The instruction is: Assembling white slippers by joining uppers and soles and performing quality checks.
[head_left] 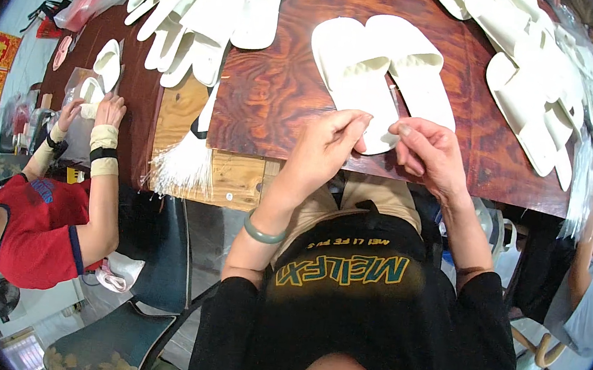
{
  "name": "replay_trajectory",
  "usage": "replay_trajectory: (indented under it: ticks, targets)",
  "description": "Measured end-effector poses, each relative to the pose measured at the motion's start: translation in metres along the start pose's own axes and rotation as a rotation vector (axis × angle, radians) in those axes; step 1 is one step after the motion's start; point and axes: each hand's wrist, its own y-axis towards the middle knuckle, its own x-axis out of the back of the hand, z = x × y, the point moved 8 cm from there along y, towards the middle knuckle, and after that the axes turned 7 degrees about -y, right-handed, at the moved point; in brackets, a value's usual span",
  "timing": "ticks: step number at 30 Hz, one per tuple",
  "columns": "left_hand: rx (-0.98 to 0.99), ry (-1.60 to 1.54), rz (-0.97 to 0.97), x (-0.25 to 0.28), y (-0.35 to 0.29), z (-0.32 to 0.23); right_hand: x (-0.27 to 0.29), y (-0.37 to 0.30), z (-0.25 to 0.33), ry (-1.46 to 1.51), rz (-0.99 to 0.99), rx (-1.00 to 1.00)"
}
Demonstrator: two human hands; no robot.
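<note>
A pair of white slippers lies side by side on the wooden table in front of me, toes pointing away. The left slipper (357, 68) has its heel near the table's front edge; the right slipper (425, 79) rests close beside it. At the left slipper's heel, my left hand (327, 144) is closed, thumb and fingertips pinched together over the sole's edge. My right hand (431, 156) is closed in a pinch just right of that heel. Whatever thin thing is between the fingertips is too small to make out. A thin strand (393, 94) shows between the two slippers.
White slippers (205, 21) are heaped at the far left, more slippers (527, 87) at the right. A bundle of white strings (183, 165) hangs over the front edge. At left, a co-worker in red (43, 222) handles a slipper and clear bag; another person (584, 291) is at right.
</note>
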Motion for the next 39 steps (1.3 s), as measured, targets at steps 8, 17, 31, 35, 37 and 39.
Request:
replay_trajectory:
  ticks: [8,17,31,35,37,39]
  targets:
    - [0.04,0.017,-0.02,-0.001,0.038,0.016,-0.001,-0.008,0.002,-0.22,0.067,-0.071]
    - [0.088,0.284,-0.05,0.027,0.063,0.015,0.017,0.002,0.039,-1.119,-0.024,0.19]
    - [-0.155,0.773,-0.335,0.104,0.174,-0.021,-0.021,0.085,0.04,-1.632,-0.261,0.793]
    - [-0.099,0.703,-0.442,0.128,0.183,0.006,-0.024,0.09,0.035,-1.607,-0.312,0.856]
    - [-0.105,0.656,-0.395,0.105,0.176,-0.011,-0.014,0.092,0.035,-1.623,-0.328,0.805]
    - [-0.044,0.623,-0.345,0.098,0.173,-0.012,-0.013,0.093,0.037,-1.626,-0.33,0.789]
